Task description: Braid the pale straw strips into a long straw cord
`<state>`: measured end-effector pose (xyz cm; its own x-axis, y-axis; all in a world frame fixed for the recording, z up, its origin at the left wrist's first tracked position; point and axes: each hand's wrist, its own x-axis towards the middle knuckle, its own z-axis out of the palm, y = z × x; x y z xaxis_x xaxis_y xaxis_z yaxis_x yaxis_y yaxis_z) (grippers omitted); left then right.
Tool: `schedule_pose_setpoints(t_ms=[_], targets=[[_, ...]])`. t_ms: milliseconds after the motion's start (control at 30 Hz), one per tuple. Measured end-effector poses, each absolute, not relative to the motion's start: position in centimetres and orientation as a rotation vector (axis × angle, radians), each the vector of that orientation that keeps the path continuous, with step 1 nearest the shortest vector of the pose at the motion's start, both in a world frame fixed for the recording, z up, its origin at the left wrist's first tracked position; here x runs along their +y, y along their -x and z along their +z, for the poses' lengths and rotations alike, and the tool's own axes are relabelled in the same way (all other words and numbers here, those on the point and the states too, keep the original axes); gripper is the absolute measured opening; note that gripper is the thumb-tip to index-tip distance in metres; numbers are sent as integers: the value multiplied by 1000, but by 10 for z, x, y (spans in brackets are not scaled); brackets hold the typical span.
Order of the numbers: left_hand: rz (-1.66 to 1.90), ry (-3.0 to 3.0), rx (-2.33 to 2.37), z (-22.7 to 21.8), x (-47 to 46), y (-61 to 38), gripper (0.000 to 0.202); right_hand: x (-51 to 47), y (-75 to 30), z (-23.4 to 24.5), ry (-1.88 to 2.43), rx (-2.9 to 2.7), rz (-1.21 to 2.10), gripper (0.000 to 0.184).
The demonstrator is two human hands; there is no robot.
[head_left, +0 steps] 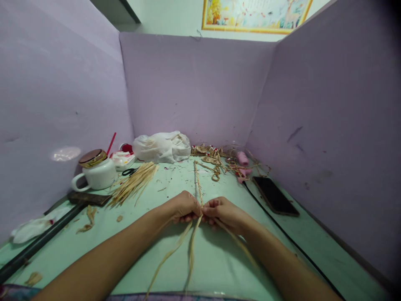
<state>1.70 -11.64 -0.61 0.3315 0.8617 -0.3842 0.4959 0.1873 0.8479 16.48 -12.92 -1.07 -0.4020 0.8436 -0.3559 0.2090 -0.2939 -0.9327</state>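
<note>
Pinching a slim straw braid (197,179) between them, the left hand (187,207) and the right hand (222,212) meet with fingers closed narrow on the strands. From the fingertips the braid runs away across the pale green tabletop (171,179); on the near side, three loose straw strands (192,251) trail out below the fingers, one passing by the right wrist. Left of the fingers lie a bundle of cut straw (134,184), scissors (134,170) and a hammer (90,199), with a white mug (102,175) behind it. Beyond the fingers sit a white plastic bag (163,146) and a tangle of braided straw (213,155); to their right, pink thread spools (242,159), a black cable (278,230) and a smartphone (275,195).
</note>
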Motion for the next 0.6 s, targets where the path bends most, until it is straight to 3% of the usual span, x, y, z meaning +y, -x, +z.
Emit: schedule_pose_setpoints(t_ms=[267,600], targets=[[225,-1641,1433,0,-120,-16,9,-125,-162,-19,1551,-1604,1487,13],[275,-1997,1542,0,-150,-32,11,-128,-159,-17,1406,-1379,1658,4]])
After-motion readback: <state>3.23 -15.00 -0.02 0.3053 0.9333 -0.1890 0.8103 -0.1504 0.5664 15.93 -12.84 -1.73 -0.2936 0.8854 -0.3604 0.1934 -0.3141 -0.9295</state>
